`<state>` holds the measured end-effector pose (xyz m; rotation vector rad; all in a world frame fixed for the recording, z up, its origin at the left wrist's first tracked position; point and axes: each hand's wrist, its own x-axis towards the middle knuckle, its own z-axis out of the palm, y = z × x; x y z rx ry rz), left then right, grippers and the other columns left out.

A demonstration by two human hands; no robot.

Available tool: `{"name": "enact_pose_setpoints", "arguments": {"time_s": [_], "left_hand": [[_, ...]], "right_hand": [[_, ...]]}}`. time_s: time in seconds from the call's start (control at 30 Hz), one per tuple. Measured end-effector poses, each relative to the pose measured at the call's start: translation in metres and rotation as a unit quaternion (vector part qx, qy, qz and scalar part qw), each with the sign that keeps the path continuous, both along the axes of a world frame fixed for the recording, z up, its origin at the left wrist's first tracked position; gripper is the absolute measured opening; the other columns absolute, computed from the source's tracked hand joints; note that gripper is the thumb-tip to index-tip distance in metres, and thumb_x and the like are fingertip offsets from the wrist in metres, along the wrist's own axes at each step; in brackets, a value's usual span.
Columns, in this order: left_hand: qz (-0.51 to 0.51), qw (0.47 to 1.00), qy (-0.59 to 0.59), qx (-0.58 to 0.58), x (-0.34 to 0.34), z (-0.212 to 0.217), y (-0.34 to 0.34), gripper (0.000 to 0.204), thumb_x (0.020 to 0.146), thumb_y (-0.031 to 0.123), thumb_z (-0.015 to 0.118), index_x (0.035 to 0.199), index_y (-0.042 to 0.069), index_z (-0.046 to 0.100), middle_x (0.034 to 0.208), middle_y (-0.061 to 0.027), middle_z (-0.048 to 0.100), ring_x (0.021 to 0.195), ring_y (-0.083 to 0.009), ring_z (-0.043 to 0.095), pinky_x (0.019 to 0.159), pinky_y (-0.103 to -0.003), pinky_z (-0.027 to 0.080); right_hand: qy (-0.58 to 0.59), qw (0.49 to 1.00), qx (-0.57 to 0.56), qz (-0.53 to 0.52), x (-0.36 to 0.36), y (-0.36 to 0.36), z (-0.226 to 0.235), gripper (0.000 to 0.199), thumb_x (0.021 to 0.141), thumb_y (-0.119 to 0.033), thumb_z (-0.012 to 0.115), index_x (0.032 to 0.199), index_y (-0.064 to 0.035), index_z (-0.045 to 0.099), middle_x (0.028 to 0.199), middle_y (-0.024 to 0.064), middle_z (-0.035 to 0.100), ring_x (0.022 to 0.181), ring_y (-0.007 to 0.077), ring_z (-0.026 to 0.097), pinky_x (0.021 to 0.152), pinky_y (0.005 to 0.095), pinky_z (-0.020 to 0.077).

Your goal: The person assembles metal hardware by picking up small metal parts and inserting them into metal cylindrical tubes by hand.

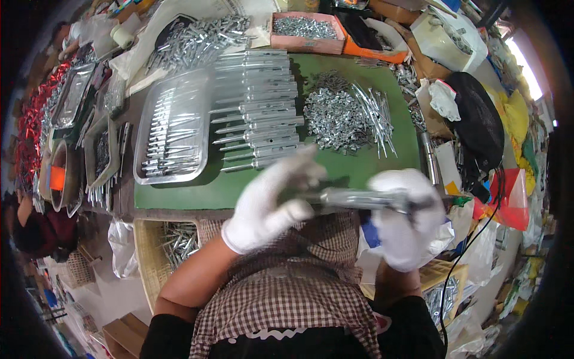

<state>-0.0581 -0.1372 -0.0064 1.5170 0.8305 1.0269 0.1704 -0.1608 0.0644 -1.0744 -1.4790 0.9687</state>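
Note:
My right hand [406, 221], in a white glove, is closed around a shiny silver metal tube [353, 198] held level above the near edge of the green work mat [227, 200]. The tube's left end is darker, thinner and blurred. In the same kind of glove, my left hand [272, 200] has its thumb and fingers apart beside that left end. I cannot tell whether it touches it. Just beyond lies a row of silver metal rods with pointed tips [257, 122]. To their right are a heap of small metal parts [335, 119] and a bundle of long thin pins [376, 119].
A clear plastic tray [140, 158] holds more pointed metal pieces at the left. Behind are loose metal parts [203, 36], a pink box [338, 45] and an orange box [402, 57]. A yellow basket [146, 251] sits below the table's edge. A black cable [478, 239] hangs at right.

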Motion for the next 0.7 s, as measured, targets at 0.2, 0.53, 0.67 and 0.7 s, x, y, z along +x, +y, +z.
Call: {"name": "enact_pose_setpoints", "arguments": {"time_s": [0.2, 0.53, 0.67, 0.7], "left_hand": [[0.156, 0.986, -0.049, 0.017, -0.016, 0.000, 0.004, 0.091, 0.103, 0.067, 0.052, 0.156, -0.006, 0.040, 0.137, -0.0181, 0.061, 0.121, -0.0244, 0.061, 0.106, -0.040, 0.046], [0.117, 0.992, -0.033, 0.037, -0.013, 0.003, 0.002, 0.076, 0.109, 0.058, 0.048, 0.150, -0.006, 0.048, 0.132, -0.0160, 0.064, 0.118, -0.0231, 0.062, 0.102, -0.038, 0.049], [0.113, 0.992, -0.042, 0.027, -0.013, -0.001, -0.004, 0.075, 0.109, 0.057, 0.047, 0.150, -0.006, 0.048, 0.132, -0.0163, 0.064, 0.116, -0.0228, 0.062, 0.104, -0.038, 0.048], [0.108, 0.993, -0.043, 0.029, -0.012, 0.000, 0.001, 0.074, 0.109, 0.056, 0.047, 0.150, -0.006, 0.048, 0.132, -0.0165, 0.063, 0.115, -0.0226, 0.062, 0.104, -0.038, 0.048]], "right_hand": [[-0.126, 0.986, 0.102, -0.041, 0.000, 0.014, 0.017, 0.027, 0.075, -0.009, 0.086, 0.100, -0.0037, 0.077, 0.085, 0.0084, 0.071, 0.074, 0.0189, 0.067, 0.068, 0.0305, 0.0510], [-0.223, 0.969, 0.106, -0.025, -0.015, 0.023, 0.023, 0.030, 0.078, -0.004, 0.087, 0.106, -0.0038, 0.076, 0.085, 0.0089, 0.072, 0.073, 0.0136, 0.067, 0.066, 0.0290, 0.0531], [-0.185, 0.966, 0.180, -0.004, -0.012, 0.019, 0.039, 0.027, 0.081, -0.004, 0.086, 0.104, 0.0006, 0.074, 0.084, 0.0098, 0.071, 0.073, 0.0126, 0.069, 0.065, 0.0286, 0.0550], [-0.239, 0.961, 0.141, 0.004, -0.020, 0.027, 0.029, 0.026, 0.083, -0.003, 0.083, 0.105, 0.0028, 0.073, 0.086, 0.0114, 0.072, 0.072, 0.0117, 0.069, 0.066, 0.0276, 0.0560]]}}
